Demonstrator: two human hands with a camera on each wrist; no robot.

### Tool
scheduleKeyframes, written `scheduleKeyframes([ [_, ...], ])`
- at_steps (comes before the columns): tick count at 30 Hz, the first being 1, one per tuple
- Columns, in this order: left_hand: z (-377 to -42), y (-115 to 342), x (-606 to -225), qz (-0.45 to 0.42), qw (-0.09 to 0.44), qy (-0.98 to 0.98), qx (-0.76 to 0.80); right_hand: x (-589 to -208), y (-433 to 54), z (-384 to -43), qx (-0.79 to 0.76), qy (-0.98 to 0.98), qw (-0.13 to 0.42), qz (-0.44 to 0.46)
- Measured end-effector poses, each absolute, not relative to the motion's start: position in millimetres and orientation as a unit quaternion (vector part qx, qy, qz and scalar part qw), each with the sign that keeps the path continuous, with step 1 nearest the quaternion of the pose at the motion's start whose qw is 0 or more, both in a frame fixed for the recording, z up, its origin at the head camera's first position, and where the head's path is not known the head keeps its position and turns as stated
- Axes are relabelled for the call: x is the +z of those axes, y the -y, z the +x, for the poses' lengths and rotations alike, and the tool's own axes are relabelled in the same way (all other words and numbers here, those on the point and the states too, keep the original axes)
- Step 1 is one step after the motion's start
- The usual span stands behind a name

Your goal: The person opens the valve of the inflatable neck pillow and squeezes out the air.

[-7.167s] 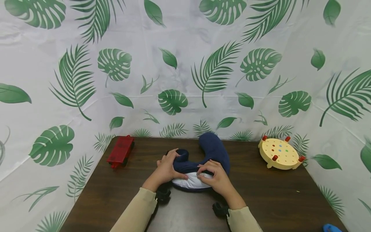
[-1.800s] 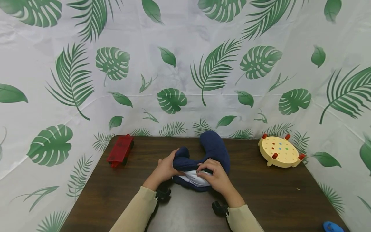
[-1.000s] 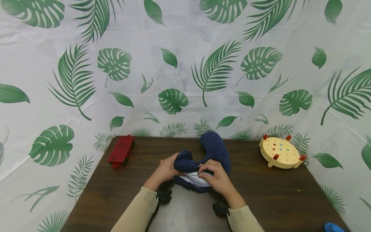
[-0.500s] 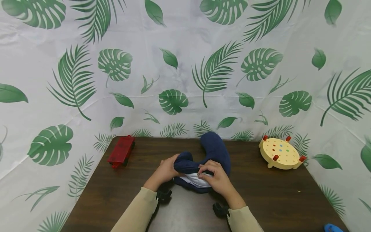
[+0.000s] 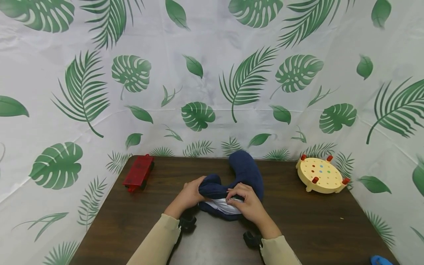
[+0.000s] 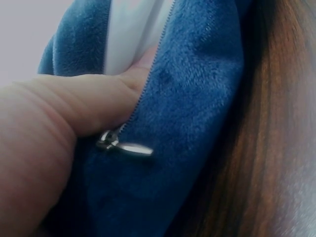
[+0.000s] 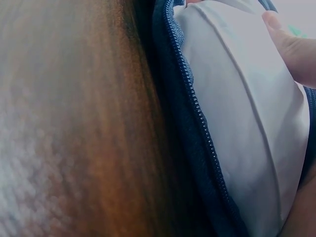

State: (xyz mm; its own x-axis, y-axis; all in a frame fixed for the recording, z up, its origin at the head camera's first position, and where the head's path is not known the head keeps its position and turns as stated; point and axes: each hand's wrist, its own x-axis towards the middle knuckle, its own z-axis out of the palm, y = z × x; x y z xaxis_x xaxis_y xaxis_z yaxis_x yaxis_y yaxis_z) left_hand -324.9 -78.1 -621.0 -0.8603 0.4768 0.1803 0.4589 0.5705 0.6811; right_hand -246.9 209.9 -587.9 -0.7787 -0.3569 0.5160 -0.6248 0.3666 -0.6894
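Note:
A navy plush U-shaped neck pillow (image 5: 246, 169) lies on the table, its zipper open along the near curve. White inner cushion (image 5: 222, 205) shows through the gap. My left hand (image 5: 187, 194) grips the pillow's left part, its thumb (image 6: 98, 96) tucked through the opening under the zipper edge. Just below that thumb hangs the silver zipper pull (image 6: 133, 148). My right hand (image 5: 248, 202) pinches the pillow at the opening's right side, fingertips at the upper edge and thumb (image 7: 291, 49) against the white cushion. The left fingers are mostly hidden behind the pillow.
Back left on the brown table (image 5: 298, 228) stands a red toy wagon (image 5: 139, 172). A round yellow pegboard-like toy (image 5: 319, 175) with red pegs sits back right. Part of a blue object (image 5: 380, 260) shows at the front right corner. A leaf-print curtain (image 5: 212, 73) hangs behind.
Since the oldest frame, my left thumb has gone from lying on the white cushion to inside the opening, and the pillow's left part has bunched over it. The last second shows almost no movement.

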Motion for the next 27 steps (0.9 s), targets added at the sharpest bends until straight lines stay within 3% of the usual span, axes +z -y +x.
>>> scheduleKeyframes([
  [10, -298.2, 75.2, -573.3, 0.261, 0.027, -0.881, 0.393, -589.7, -209.8, -246.9, 0.471, 0.816, 0.144, 0.304],
  [27, -298.9, 71.6, -578.1, 0.232, 0.039, -0.889, 0.392, -588.7, -208.3, -246.2, 0.470, 0.814, 0.142, 0.309],
])
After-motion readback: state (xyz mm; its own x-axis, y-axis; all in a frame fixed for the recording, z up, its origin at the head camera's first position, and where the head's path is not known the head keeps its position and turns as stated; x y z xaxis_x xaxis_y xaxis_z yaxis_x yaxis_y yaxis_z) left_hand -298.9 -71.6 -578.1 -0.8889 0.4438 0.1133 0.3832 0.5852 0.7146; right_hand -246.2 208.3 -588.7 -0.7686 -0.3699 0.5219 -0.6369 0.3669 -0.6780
